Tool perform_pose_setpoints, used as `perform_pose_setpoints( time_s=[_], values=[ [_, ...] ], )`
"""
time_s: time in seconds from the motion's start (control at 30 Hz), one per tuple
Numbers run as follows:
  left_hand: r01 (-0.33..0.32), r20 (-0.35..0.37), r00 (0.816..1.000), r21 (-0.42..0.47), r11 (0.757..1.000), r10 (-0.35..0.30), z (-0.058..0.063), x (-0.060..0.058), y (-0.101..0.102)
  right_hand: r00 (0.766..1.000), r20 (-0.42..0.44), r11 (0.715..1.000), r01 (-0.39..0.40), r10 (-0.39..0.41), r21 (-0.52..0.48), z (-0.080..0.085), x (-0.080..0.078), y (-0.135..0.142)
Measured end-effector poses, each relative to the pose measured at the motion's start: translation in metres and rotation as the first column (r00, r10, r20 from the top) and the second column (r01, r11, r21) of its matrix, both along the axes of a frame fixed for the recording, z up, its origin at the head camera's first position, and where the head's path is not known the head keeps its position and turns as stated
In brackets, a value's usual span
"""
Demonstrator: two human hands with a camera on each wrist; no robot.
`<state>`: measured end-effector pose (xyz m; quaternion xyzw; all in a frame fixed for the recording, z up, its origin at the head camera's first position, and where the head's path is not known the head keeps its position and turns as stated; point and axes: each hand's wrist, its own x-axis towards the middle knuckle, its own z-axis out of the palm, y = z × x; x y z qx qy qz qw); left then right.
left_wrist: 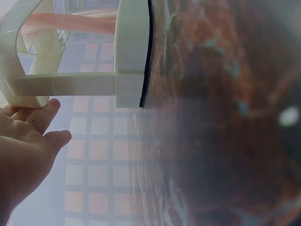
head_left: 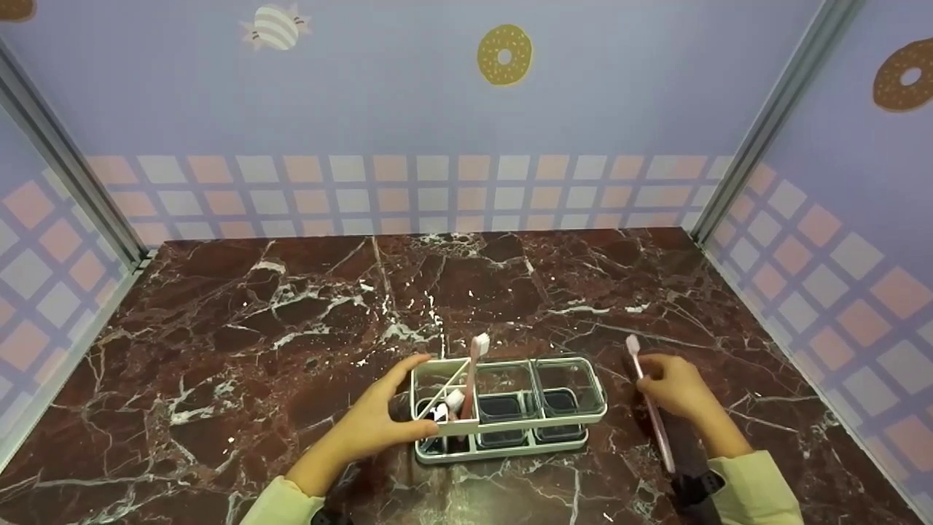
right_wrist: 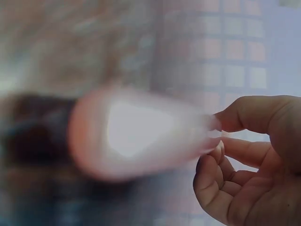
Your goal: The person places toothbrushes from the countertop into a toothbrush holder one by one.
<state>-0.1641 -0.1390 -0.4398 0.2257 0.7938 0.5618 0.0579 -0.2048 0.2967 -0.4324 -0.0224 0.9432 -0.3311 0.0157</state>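
Note:
A pale two-tier toothbrush holder (head_left: pixel 543 424) with clear cups stands on the table. My left hand (head_left: pixel 364 421) holds its left end, the thumb at the front rim and the forefinger at the back. In the left wrist view, fingertips touch the holder's upper frame (left_wrist: pixel 66 84). A pink toothbrush (head_left: pixel 471 379) leans upright in the left section, beside another white brush head (head_left: pixel 453 400). To the right of the holder, my right hand (head_left: pixel 678 386) pinches a pink toothbrush (head_left: pixel 658 430) between thumb and forefinger, bristle end away from me. Its near end is a blur in the right wrist view.
The dark red marbled table (head_left: pixel 240 379) has white veins and specks. Patterned panels (head_left: pixel 408 109) rise at the back and both sides, joined by metal corner posts (head_left: pixel 765 117).

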Motion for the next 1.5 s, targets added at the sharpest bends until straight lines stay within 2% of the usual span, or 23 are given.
perform_pose_setpoints(
  time_s=[0.17, 0.43, 0.53, 0.67, 0.93, 1.03, 1.13, 1.2, 1.27, 1.5],
  values=[
    [-0.001, 0.015, 1.0, 0.003, 1.0, 0.001, 0.0, 0.0, 0.0, 0.995, -0.077, 0.994, 0.051, -0.058, -0.098, 0.034, 0.007, -0.012],
    [0.021, -0.002, 1.0, 0.01, 1.0, -0.021, 0.0, -0.001, 0.0, 0.965, -0.249, 0.977, 0.026, -0.079, -0.212, 0.084, 0.02, -0.04],
    [0.022, -0.003, 1.0, 0.01, 1.0, -0.022, 0.0, 0.0, 0.0, 0.946, -0.309, 0.956, 0.005, -0.1, -0.293, 0.096, 0.025, -0.054],
    [0.02, -0.006, 1.0, 0.009, 1.0, -0.02, 0.0, 0.0, 0.0, 0.924, -0.366, 0.907, -0.06, -0.107, -0.416, 0.107, 0.035, -0.077],
    [0.014, -0.005, 1.0, 0.009, 1.0, -0.014, 0.001, -0.001, 0.001, 0.897, -0.439, 0.803, -0.229, -0.045, -0.55, 0.114, 0.051, -0.116],
    [0.013, -0.002, 1.0, 0.006, 1.0, -0.013, 0.001, -0.001, 0.001, 0.879, -0.476, 0.754, -0.3, -0.019, -0.585, 0.113, 0.053, -0.126],
    [0.013, -0.005, 1.0, -0.001, 1.0, -0.013, 0.002, 0.0, 0.0, 0.858, -0.514, 0.723, -0.35, -0.008, -0.596, 0.111, 0.055, -0.135],
    [0.013, -0.006, 1.0, -0.001, 1.0, -0.013, 0.002, 0.0, 0.0, 0.848, -0.529, 0.714, -0.366, -0.007, -0.597, 0.11, 0.055, -0.141],
    [0.016, -0.004, 1.0, 0.003, 1.0, -0.016, 0.002, 0.0, 0.0, 0.842, -0.54, 0.719, -0.376, 0.001, -0.584, 0.107, 0.055, -0.147],
    [0.026, -0.005, 1.0, 0.021, 0.999, -0.026, 0.001, -0.002, 0.001, 0.833, -0.551, 0.709, -0.418, 0.05, -0.567, 0.092, 0.055, -0.165]
  ],
)
